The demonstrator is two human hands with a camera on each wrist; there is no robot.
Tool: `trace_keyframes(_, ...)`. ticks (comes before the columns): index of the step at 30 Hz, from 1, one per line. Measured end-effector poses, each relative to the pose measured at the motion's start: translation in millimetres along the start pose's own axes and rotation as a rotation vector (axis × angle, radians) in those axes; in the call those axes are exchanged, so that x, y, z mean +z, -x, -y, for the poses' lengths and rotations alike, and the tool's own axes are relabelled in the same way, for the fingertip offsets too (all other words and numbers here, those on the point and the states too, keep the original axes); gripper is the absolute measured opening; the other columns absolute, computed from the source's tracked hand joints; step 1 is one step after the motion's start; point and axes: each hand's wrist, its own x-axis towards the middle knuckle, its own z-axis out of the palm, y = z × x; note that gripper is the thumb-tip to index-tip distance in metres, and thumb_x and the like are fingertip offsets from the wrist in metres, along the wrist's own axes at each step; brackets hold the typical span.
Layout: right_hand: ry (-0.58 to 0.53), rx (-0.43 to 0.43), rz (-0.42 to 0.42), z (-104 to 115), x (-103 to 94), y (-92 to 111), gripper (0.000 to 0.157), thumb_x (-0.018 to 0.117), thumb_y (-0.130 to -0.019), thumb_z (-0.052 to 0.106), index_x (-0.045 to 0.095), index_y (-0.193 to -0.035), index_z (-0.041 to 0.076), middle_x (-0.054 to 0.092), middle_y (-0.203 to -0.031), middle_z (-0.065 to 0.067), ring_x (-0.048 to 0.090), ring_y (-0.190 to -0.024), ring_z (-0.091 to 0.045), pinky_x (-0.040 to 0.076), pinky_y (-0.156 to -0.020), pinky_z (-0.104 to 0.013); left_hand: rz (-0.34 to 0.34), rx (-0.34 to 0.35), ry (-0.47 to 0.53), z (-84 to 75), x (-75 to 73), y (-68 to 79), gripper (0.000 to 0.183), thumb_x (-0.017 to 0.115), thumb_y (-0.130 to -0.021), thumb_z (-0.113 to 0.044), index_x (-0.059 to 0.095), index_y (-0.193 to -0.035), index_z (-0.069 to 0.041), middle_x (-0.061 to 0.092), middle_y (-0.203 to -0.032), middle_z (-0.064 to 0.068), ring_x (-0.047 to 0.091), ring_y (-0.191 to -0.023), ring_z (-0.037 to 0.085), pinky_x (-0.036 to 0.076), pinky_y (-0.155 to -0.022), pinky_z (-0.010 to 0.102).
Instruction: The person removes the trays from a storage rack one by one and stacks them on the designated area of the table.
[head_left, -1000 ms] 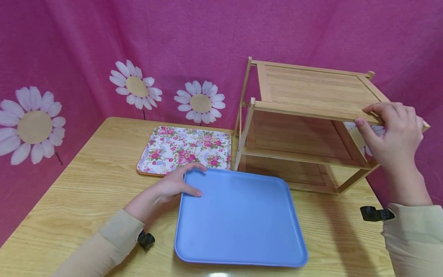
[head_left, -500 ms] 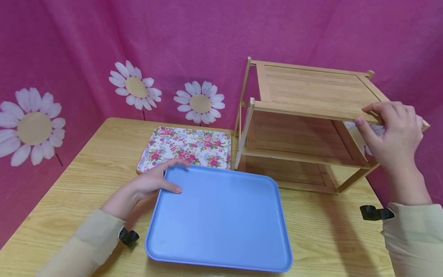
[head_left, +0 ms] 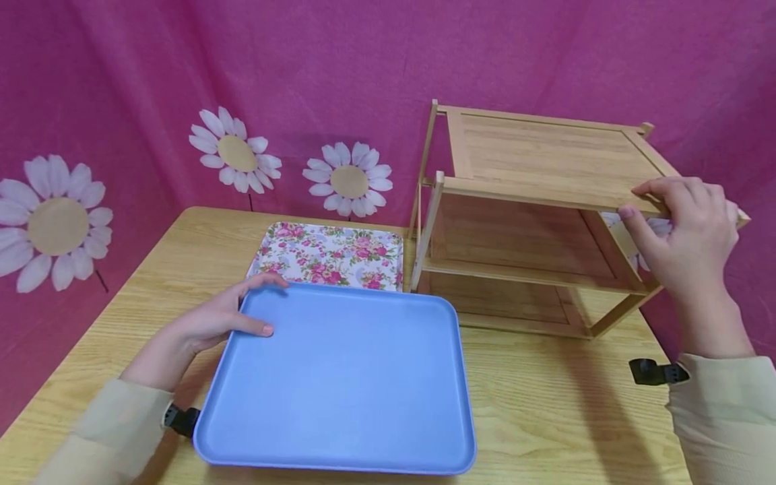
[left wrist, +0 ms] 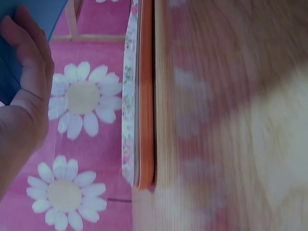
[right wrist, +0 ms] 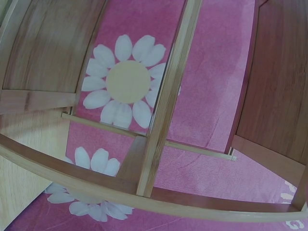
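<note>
My left hand (head_left: 221, 311) grips the far left corner of a plain blue tray (head_left: 351, 384), thumb on its upper face. In the left wrist view, the fingers (left wrist: 33, 57) curl beneath the blue tray (left wrist: 45, 12), which is raised above the tabletop. My right hand (head_left: 691, 236) holds the front rail of a wooden three-tier rack (head_left: 539, 158) near its right end, with the thumb in front and the fingers over the top. The right wrist view shows only the rack's frame (right wrist: 161, 96) and shelf panels; the hand is outside it.
Behind the blue tray lies a floral tray (head_left: 333, 252), its near edge covered in the head view. An orange tray (left wrist: 147, 96) sits directly under it. The wooden table (head_left: 564, 411) meets a pink cloth backdrop (head_left: 339, 60) with daisies.
My left hand has carried the blue tray leftward, away from the front of the rack, so that it now overlaps the floral tray's near edge. My right hand stays on the rack.
</note>
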Motion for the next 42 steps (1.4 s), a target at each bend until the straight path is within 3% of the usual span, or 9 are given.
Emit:
trace_keyframes(9, 0.003, -0.006, -0.006, 1.7, 0.0, -1.1, 0.072, 0.053, -0.08, 0.07, 0.066, -0.104, 0.004, 0.059, -0.109, -0.022, 0.045, -0.105, -0.045, 0.023, -0.098, -0.056, -0.032, 0.026, -0.045, 2.3, -18.4, 29.8, 0.059, 0.07, -0.079, -0.005, 0.042, -0.129, -0.019, 0.03, -0.136, 0.026, 0.049, -0.11, 0.036, 0.052, -0.08, 0.054)
trace_keyframes(20, 0.004, -0.005, -0.016, 2.1, -0.7, -0.7, 0.074, 0.052, -0.079, 0.071, 0.066, -0.103, 0.003, 0.06, -0.107, -0.023, 0.045, -0.104, -0.046, 0.023, -0.097, -0.058, -0.126, 0.081, -0.105, 6.0, -45.1, 56.5, 0.06, 0.066, -0.08, 0.0, 0.042, -0.13, -0.022, 0.043, -0.125, 0.003, 0.055, -0.104, 0.02, 0.054, -0.076, 0.05)
trace_keyframes(24, 0.004, -0.008, -0.022, 2.7, -0.5, -0.3, 0.075, 0.052, -0.079, 0.072, 0.066, -0.102, 0.003, 0.06, -0.107, -0.023, 0.046, -0.103, -0.046, 0.024, -0.097, -0.057, -0.166, 0.075, -0.092, 6.7, -52.7, 58.2, 0.06, 0.063, -0.082, 0.001, 0.041, -0.131, -0.026, 0.04, -0.126, 0.002, 0.052, -0.106, 0.018, 0.053, -0.077, 0.049)
trace_keyframes(30, -0.001, -0.029, -0.034, 2.1, 0.2, 0.4, 0.077, 0.05, -0.079, 0.073, 0.066, -0.102, 0.002, 0.06, -0.105, -0.023, 0.045, -0.102, -0.047, 0.024, -0.096, -0.058, -0.211, 0.059, -0.077, 7.1, -59.8, 55.0, 0.061, 0.062, -0.085, -0.001, 0.037, -0.133, -0.028, 0.029, -0.133, 0.004, 0.036, -0.116, 0.033, 0.05, -0.08, 0.055)
trace_keyframes(36, -0.008, -0.037, -0.039, 0.2, 1.8, 0.7, 0.074, 0.052, -0.079, 0.071, 0.066, -0.102, 0.002, 0.06, -0.104, -0.023, 0.045, -0.102, -0.047, 0.024, -0.097, -0.058, -0.243, 0.066, -0.051, 5.1, -66.8, 47.9, 0.057, 0.06, -0.086, 0.001, 0.039, -0.131, -0.028, 0.027, -0.134, 0.005, 0.034, -0.117, 0.033, 0.05, -0.079, 0.049)
trace_keyframes(42, -0.008, -0.032, -0.038, 0.6, 1.8, 0.9, 0.073, 0.052, -0.08, 0.071, 0.066, -0.102, 0.002, 0.06, -0.104, -0.023, 0.045, -0.102, -0.047, 0.023, -0.097, -0.058, -0.262, 0.047, -0.039, 0.4, -74.5, 36.9, 0.054, 0.061, -0.087, -0.002, 0.039, -0.127, -0.031, 0.025, -0.134, 0.006, 0.028, -0.121, 0.04, 0.049, -0.08, 0.048)
